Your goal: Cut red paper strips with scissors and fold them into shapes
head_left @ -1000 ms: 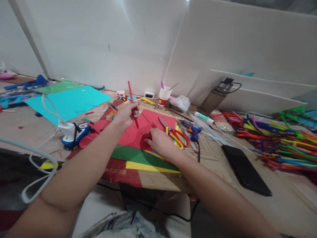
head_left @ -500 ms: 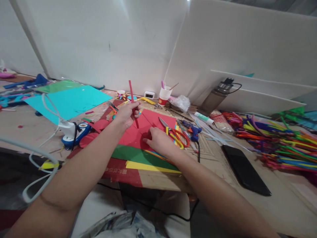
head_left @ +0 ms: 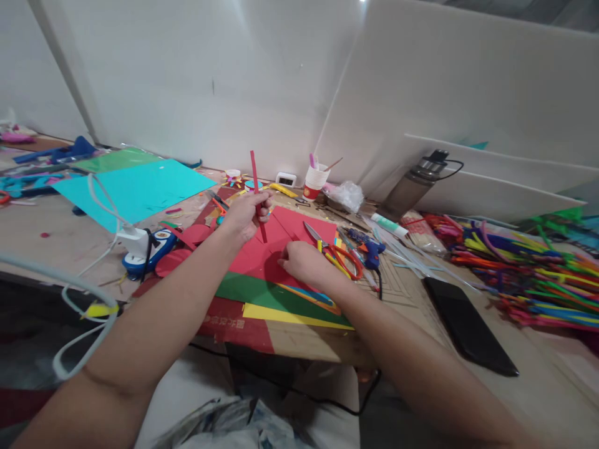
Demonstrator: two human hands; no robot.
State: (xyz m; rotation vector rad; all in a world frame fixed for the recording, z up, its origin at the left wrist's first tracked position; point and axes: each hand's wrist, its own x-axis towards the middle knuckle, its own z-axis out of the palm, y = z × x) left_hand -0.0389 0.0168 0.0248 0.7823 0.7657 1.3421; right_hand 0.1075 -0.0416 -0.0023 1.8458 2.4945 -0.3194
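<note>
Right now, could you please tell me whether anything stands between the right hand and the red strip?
Nothing visible does: the left hand holds the red strip nearly upright, and the gap from its lower end to the right hand shows only red paper behind it.

Dimly lit from above, with faint glare on the white wall [head_left: 241,25], shadows on red paper [head_left: 304,217], and blurred, stretched edges.

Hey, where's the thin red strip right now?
In the head view, the thin red strip is just left of centre, held tilted in the left hand, its lower end over the red paper.
</note>
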